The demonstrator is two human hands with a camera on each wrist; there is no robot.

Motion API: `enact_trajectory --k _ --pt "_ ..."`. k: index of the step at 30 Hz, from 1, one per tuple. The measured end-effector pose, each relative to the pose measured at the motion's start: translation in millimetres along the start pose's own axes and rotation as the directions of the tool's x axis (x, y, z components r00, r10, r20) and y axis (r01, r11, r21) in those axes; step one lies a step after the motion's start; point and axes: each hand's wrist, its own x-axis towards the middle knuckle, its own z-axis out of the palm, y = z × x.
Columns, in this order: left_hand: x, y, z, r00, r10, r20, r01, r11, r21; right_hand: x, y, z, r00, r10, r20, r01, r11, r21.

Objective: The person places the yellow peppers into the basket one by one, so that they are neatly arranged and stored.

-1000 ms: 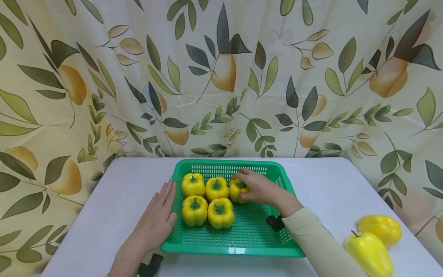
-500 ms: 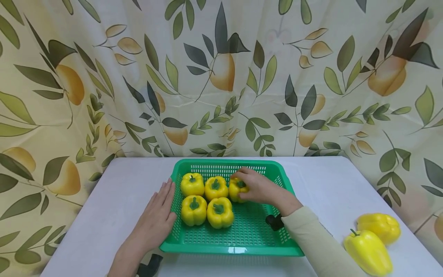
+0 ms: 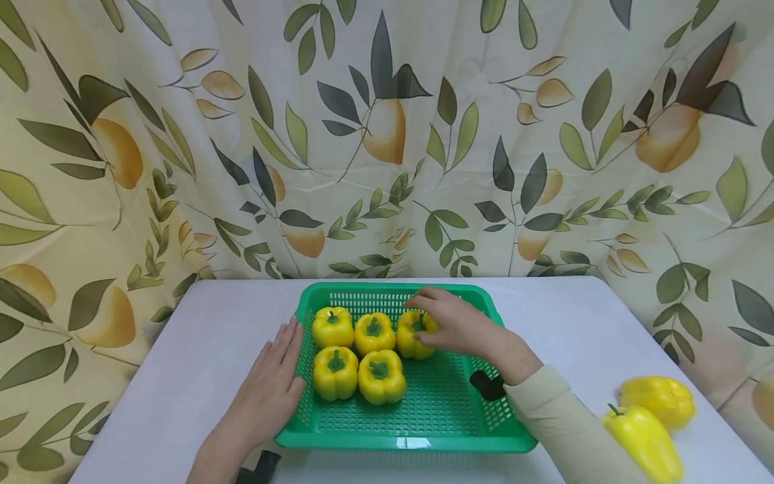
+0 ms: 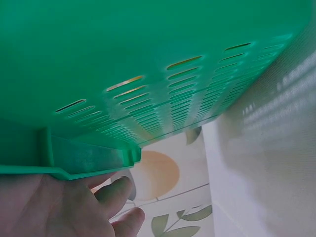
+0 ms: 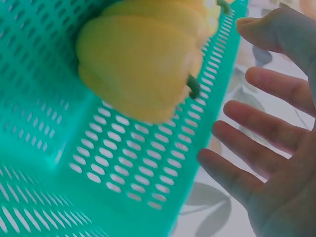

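- The right hand (image 3: 456,324) has its fingers apart, just beside a plump yellow pepper with a green stem (image 3: 408,344).
- This pepper stands in the back row inside a green plastic basket (image 3: 363,441).
- The left hand (image 3: 270,384) touches the basket's side, fingers straight and together.

A green basket (image 3: 338,441) sits on a white table (image 3: 236,323), with a leaf-and-fruit patterned curtain (image 3: 363,202) behind. Inside, five yellow peppers (image 3: 335,380) stand stems up, three along the back and two in front, towards the left. The left hand (image 3: 272,380) lies straight-fingered against the basket's left side. The right hand (image 3: 456,323) reaches in, thumb and fingers spread about the rightmost back pepper (image 3: 411,345). A pale sleeve (image 3: 568,423) covers the right forearm; two more peppers (image 3: 647,437) lie close together at right.
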Motion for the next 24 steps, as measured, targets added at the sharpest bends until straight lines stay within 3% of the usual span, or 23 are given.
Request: enact_trajectory --k 10,24 --pt "-2.1 -1.6 -0.3 1.0 -0.003 0.0 0.003 1.0 0.006 -15.6 2.5 -22.8 0.999 -0.005 -0.04 0.003 0.999 -0.044" --pt "-1.4 1.2 0.0 1.0 0.003 -0.003 -0.003 1.0 -0.001 -49.2 14.9 -42.9 0.994 0.089 -0.066 -0.095 0.991 -0.092"
